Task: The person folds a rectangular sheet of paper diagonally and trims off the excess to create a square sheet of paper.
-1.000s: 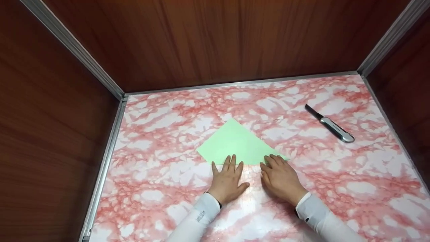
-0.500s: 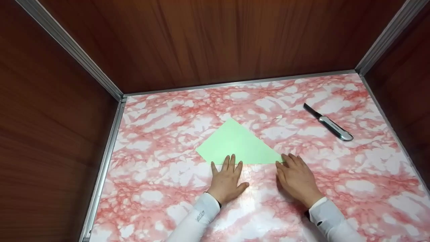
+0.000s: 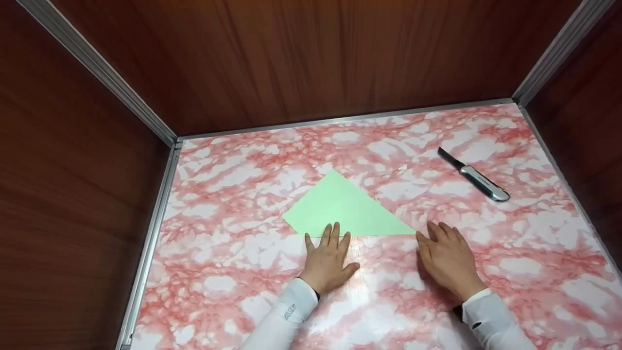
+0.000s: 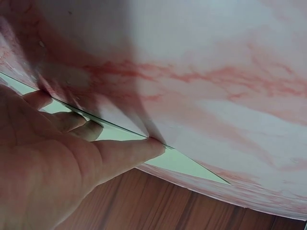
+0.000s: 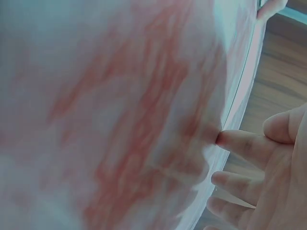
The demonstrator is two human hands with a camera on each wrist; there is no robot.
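Observation:
A folded sheet of light green paper [image 3: 345,204] lies flat on the table, its long straight edge toward me. My left hand [image 3: 329,265] rests with spread fingers on that near edge, left of its middle. In the left wrist view the fingertips [image 4: 156,145] press along the paper's edge. My right hand [image 3: 448,260] is at the paper's right corner, where one fingertip touches the tip; its other fingers lie beyond the paper, over the table. In the right wrist view that finger [image 5: 240,143] meets the end of the edge. Neither hand grips anything.
A utility knife [image 3: 481,183] with a black and silver handle lies at the right of the pink and white marbled table [image 3: 233,165], blade pointing away to the left. Dark brown wooden panels [image 3: 311,58] with metal edging stand at the back and both sides.
My right hand has slid rightward along the paper's near edge, from over its right part to its corner tip. The left hand and the paper stay in place.

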